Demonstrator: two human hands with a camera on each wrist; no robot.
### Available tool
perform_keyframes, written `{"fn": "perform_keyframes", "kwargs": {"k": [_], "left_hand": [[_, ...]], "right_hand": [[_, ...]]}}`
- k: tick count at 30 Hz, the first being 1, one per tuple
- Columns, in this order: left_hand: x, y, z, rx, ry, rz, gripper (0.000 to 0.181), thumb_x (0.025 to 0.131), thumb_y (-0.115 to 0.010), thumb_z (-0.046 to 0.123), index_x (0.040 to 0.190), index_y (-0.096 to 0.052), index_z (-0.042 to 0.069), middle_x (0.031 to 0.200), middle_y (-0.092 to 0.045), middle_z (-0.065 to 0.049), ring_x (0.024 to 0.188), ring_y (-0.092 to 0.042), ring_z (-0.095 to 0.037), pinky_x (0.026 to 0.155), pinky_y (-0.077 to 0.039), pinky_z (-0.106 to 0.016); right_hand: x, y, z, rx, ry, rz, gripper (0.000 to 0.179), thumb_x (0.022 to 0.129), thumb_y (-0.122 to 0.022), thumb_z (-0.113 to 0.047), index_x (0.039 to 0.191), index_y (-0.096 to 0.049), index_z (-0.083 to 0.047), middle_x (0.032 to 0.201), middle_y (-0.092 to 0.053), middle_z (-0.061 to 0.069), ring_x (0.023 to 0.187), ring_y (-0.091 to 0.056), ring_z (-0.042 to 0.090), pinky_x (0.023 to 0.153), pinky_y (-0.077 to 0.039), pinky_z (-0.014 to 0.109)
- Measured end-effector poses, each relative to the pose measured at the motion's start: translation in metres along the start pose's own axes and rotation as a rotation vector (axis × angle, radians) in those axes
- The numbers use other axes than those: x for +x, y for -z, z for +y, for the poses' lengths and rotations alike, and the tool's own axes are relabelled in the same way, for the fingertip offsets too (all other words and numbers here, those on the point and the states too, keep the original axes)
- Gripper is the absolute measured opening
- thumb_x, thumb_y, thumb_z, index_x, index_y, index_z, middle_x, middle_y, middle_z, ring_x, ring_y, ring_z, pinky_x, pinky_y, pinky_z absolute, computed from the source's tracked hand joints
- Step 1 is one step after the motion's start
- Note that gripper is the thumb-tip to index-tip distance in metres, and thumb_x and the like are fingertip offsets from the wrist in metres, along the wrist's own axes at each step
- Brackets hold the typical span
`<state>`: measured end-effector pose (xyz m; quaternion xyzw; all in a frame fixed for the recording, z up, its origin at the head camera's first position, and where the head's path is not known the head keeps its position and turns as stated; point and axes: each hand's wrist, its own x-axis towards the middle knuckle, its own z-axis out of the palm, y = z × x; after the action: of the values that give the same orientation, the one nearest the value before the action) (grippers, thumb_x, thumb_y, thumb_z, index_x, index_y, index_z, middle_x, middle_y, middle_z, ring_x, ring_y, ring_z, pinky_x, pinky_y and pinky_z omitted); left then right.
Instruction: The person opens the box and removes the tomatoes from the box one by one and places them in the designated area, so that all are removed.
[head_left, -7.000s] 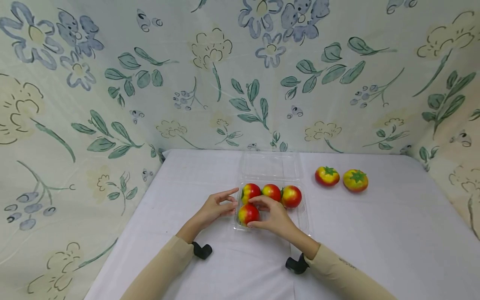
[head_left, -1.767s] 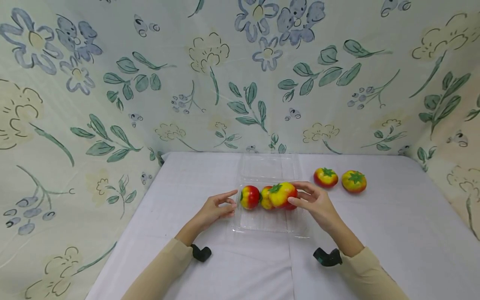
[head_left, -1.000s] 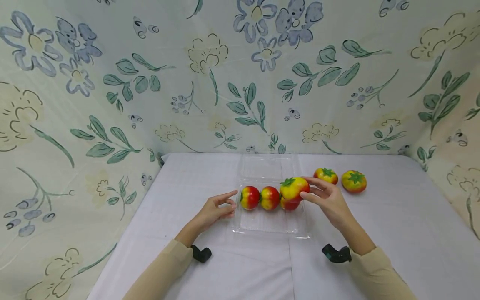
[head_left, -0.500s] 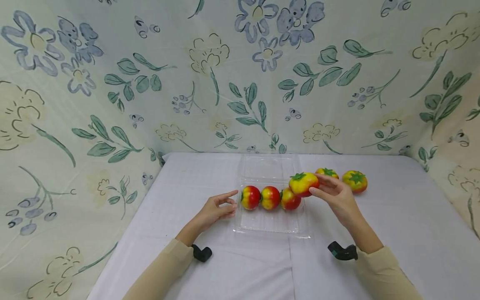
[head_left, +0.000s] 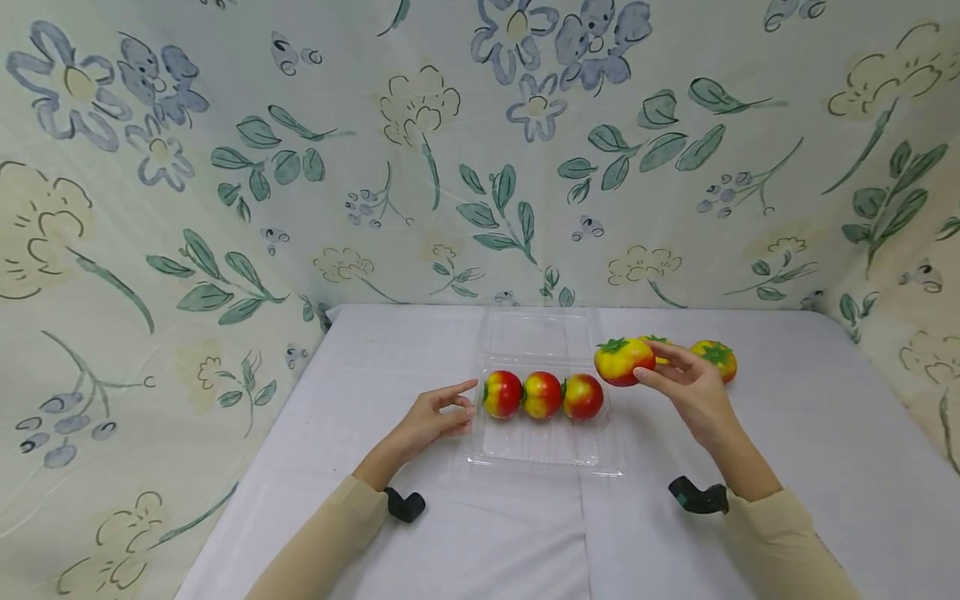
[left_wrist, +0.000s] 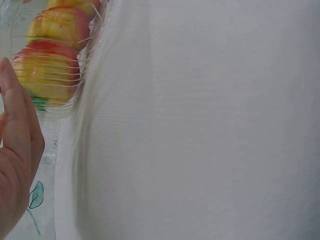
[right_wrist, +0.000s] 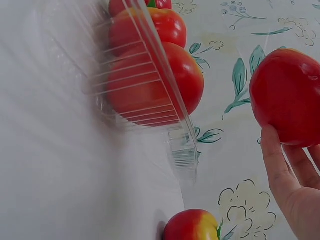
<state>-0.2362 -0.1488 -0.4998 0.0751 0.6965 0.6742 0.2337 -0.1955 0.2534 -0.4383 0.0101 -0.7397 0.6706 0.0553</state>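
My right hand (head_left: 692,385) holds a yellow-and-red tomato (head_left: 621,363) by its right side between thumb and fingers. It is raised beyond the right edge of an open clear plastic clamshell box (head_left: 540,450). In the right wrist view, the same tomato (right_wrist: 287,95) shows its glossy red underside above the fingertips. Three more tomatoes lie in a row along the back of the box: left (head_left: 502,394), middle (head_left: 542,394) and right (head_left: 582,396). My left hand (head_left: 431,421) is at the box's left wall, its index finger extended and nothing in its grasp.
Two loose tomatoes rest on the white-covered table (head_left: 787,467) at the back right; the nearer-to-hand one is partly hidden behind the held tomato, the other (head_left: 716,358) behind my fingers. The box's lid (head_left: 536,333) lies folded back. A floral cloth (head_left: 480,150) hangs behind.
Seven seconds ago my right hand was at a tomato in the box's front left. Since then it has lifted a tomato and carried it rightward, past the box. My left hand stays put.
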Motion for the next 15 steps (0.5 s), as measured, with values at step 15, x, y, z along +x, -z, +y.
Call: {"fn": "perform_keyframes", "kwargs": {"k": [15], "left_hand": [[0.001,0.000,-0.002,-0.009,0.013,0.007,0.058,0.092,-0.072,0.009,0.147,-0.052,0.015,0.109,-0.057,-0.013,0.078,-0.067,-0.016,0.082,-0.058,-0.029]], "right_hand": [[0.001,0.013,0.002,0.090,0.045,0.039,0.047,0.090,-0.076,-0.014,0.133,-0.060,-0.004,0.129,-0.052,-0.001,0.111,-0.057,0.009,0.086,-0.051,0.015]]}}
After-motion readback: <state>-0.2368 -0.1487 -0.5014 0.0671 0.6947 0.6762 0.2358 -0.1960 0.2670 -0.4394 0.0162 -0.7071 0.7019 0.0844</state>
